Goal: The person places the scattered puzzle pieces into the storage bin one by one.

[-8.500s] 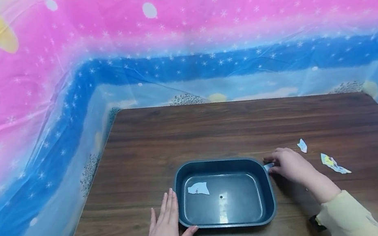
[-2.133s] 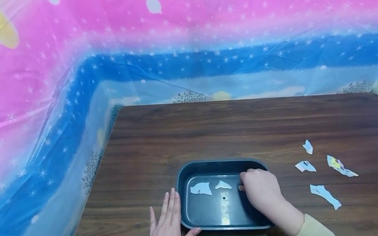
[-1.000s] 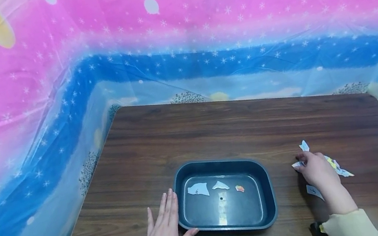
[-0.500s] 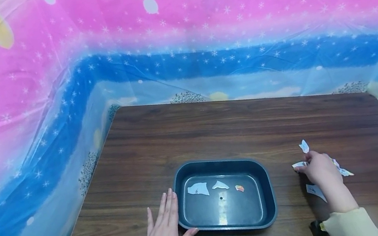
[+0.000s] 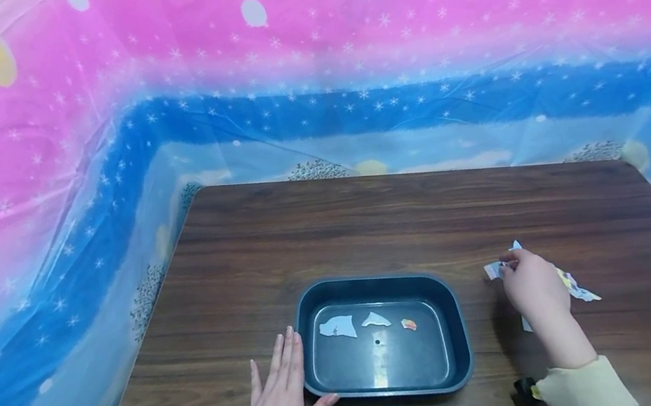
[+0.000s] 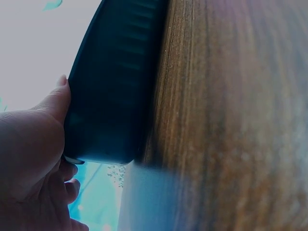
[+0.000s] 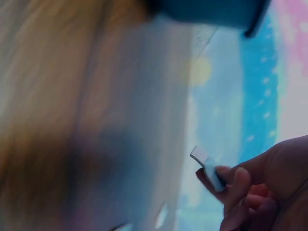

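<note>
In the head view, a dark grey-blue plastic tray (image 5: 388, 395) holds three scraps: a pale blue torn paper piece (image 5: 337, 327), a smaller white one (image 5: 376, 320) and a small orange one (image 5: 409, 325). My left hand (image 5: 280, 398) lies along the tray's left wall with straight fingers, its thumb at the front rim. To the tray's right, my right hand (image 5: 535, 283) pinches a pale torn paper piece (image 5: 492, 270) between thumb and fingertips. The right wrist view shows this paper piece (image 7: 211, 173) raised off the table.
A colourful torn paper piece (image 5: 578, 285) lies right of my right hand. Two pale scraps, one behind the hand (image 5: 516, 245) and one beside the wrist (image 5: 526, 324), are partly hidden. A patterned pink and blue cloth (image 5: 336, 109) surrounds the brown wooden table (image 5: 305, 234).
The white and orange scraps have come into the tray since the oldest frame. My right hand left the tray, took hold of a paper piece on the right and lifted it slightly leftward. Left hand stays.
</note>
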A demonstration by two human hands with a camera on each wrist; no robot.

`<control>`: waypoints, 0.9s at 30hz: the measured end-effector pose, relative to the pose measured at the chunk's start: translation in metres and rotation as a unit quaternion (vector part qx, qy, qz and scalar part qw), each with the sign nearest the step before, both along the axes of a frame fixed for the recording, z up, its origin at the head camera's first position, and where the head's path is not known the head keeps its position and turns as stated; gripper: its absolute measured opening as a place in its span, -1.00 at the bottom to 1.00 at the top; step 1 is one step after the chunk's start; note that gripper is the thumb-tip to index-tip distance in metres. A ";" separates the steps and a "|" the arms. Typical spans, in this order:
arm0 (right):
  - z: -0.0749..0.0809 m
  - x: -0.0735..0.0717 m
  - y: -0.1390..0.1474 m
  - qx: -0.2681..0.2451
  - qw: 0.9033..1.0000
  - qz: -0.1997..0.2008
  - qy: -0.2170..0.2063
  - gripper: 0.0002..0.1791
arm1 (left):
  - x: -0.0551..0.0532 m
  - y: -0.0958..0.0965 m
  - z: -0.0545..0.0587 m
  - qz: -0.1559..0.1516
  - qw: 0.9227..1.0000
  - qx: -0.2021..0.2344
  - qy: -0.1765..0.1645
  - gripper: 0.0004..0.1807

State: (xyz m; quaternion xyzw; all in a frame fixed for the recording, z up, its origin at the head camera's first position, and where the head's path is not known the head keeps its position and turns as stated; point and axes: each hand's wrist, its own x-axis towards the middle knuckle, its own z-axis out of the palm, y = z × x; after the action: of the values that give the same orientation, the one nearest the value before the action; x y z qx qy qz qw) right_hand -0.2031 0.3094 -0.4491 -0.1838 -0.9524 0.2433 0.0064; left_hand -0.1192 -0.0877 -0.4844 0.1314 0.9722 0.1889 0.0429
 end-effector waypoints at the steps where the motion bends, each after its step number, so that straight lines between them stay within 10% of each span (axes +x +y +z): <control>1: 0.005 0.001 -0.006 -0.005 1.000 -0.003 0.018 -0.69 | 0.000 0.000 0.000 0.000 1.000 0.000 -0.001 0.11; 11: 0.041 0.013 -0.083 -0.028 0.984 0.040 0.172 -0.84 | -0.001 0.000 0.002 0.001 1.000 -0.002 -0.014 0.10; 27: 0.002 0.037 -0.221 -0.056 0.968 0.244 0.018 -0.80 | 0.001 0.000 0.001 -0.007 1.000 0.007 0.009 0.06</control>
State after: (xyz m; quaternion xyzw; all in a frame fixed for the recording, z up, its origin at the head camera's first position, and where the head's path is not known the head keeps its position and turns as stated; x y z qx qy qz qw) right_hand -0.1658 0.0888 -0.4468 0.0585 -0.9530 0.2934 -0.0467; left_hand -0.1183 -0.0878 -0.4833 0.1405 0.9702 0.1942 0.0349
